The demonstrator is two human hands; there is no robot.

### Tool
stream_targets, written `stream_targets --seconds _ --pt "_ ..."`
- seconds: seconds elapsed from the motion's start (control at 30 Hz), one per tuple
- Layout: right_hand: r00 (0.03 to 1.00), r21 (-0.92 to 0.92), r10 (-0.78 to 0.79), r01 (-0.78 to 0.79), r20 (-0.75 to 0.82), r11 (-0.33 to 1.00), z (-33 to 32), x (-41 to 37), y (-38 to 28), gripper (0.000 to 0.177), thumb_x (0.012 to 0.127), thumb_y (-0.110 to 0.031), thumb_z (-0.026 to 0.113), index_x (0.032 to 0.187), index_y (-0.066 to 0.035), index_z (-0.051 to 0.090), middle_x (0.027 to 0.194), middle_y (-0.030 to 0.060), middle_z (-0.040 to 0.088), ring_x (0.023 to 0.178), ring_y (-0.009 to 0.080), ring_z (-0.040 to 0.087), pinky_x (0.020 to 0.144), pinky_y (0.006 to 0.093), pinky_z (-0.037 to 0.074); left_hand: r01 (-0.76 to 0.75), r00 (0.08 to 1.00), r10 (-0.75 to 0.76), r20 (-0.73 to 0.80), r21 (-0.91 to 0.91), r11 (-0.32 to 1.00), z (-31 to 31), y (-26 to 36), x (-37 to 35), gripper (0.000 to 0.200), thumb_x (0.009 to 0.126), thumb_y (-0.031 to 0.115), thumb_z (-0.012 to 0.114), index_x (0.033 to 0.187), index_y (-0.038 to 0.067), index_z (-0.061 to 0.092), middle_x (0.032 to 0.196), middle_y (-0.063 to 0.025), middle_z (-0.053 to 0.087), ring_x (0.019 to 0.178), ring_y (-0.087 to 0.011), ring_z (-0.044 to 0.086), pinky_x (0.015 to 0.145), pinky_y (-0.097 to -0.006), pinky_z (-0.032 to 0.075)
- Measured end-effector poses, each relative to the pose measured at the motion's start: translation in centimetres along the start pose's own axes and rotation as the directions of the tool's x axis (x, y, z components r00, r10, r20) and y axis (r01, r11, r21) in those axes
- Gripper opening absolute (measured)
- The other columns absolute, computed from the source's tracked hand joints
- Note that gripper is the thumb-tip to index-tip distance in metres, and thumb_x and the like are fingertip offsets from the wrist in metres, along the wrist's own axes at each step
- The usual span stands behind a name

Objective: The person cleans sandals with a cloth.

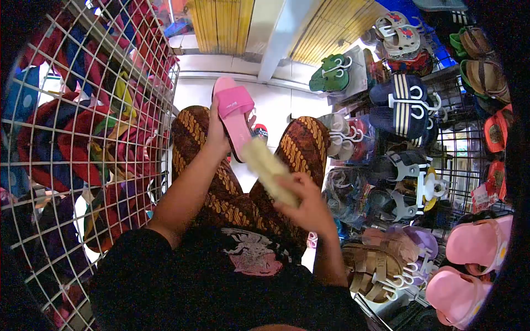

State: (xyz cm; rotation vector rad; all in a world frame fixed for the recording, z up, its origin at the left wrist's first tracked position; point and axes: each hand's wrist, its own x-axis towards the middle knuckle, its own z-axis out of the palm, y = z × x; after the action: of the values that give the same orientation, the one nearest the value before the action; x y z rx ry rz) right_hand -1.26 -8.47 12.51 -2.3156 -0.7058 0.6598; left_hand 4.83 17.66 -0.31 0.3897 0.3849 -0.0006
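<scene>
My left hand [217, 129] is closed around the side of a pink slide sandal [237, 107] with a darker pink strap, held up above my knees with its toe pointing away. In my right hand [302, 199] is a long pale yellow brush [267, 167], blurred by motion, so its bristles are hard to make out. The brush's far end overlaps the sandal's heel in view; whether it touches cannot be told. My fingers under the sandal are mostly hidden.
A white wire rack [61, 138] full of colourful footwear stands close on my left. To my right, sandals hang on white hooks, among them a navy striped pair [400, 105], brown sandals [372, 267] and pink clogs [455, 295]. Ahead lies a white tiled floor [298, 105].
</scene>
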Motion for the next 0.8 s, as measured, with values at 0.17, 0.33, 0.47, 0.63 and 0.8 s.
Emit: stream_targets --seconds 0.17,0.33,0.47,0.63,0.8 --pt "0.979 0.014 0.044 -0.042 -0.200 0.999 2.3 2.8 0.0 0.065 0.074 -0.027 0.076 0.135 -0.021 0.055 0.118 0.0190 0.050 0.108 0.0358 0.056 0.094 0.0412 0.047 0.131 0.987 -0.138 0.079 0.090 0.987 1.2 -2.3 -0.7 0.084 0.085 0.077 0.041 0.131 0.008 0.049 0.109 -0.0113 0.061 0.096 -0.0257 0.063 0.085 -0.0433 0.055" --pt "0.972 -0.047 0.088 -0.080 0.217 0.996 1.9 1.7 -0.7 0.064 0.074 -0.027 0.073 0.136 -0.023 0.055 0.115 0.0170 0.051 0.102 0.0340 0.059 0.092 0.0398 0.048 0.030 0.985 -0.008 -0.171 0.126 0.992 1.8 -1.6 -0.9 0.086 0.087 0.078 0.034 0.125 0.003 0.052 0.097 -0.0141 0.063 0.086 -0.0284 0.065 0.076 -0.0413 0.055" --pt "0.781 0.420 -0.399 0.195 0.480 0.886 0.0 0.5 3.7 0.066 0.072 -0.021 0.076 0.134 -0.012 0.055 0.121 0.0207 0.059 0.111 0.0377 0.058 0.097 0.0429 0.046 -0.073 0.983 0.066 0.172 0.038 0.997 -0.2 0.2 0.9 0.084 0.087 0.074 0.039 0.126 0.000 0.049 0.098 -0.0140 0.062 0.078 -0.0268 0.062 0.069 -0.0385 0.055" --pt "0.959 0.787 -0.275 -0.122 -0.063 -0.605 3.4 0.1 7.2 0.091 0.069 -0.043 0.068 0.139 0.004 0.035 0.120 0.0222 0.054 0.099 0.0322 0.060 0.082 0.0464 0.052 0.199 0.944 -0.168 0.282 -0.085 0.976 1.7 0.2 -1.0 0.063 0.083 0.046 0.052 0.124 -0.002 0.050 0.102 -0.0180 0.061 0.083 -0.0312 0.064 0.080 -0.0430 0.056" --pt "0.976 0.913 -0.216 -0.067 -0.023 -0.402 3.5 2.4 6.8 0.092 0.071 -0.034 0.061 0.148 0.001 0.024 0.140 0.0251 0.043 0.115 0.0411 0.055 0.095 0.0568 0.046 0.306 0.936 -0.331 0.120 0.184 0.934 2.5 -1.6 -2.6 0.049 0.085 0.030 0.055 0.123 0.000 0.052 0.103 -0.0154 0.065 0.090 -0.0272 0.067 0.077 -0.0375 0.058"
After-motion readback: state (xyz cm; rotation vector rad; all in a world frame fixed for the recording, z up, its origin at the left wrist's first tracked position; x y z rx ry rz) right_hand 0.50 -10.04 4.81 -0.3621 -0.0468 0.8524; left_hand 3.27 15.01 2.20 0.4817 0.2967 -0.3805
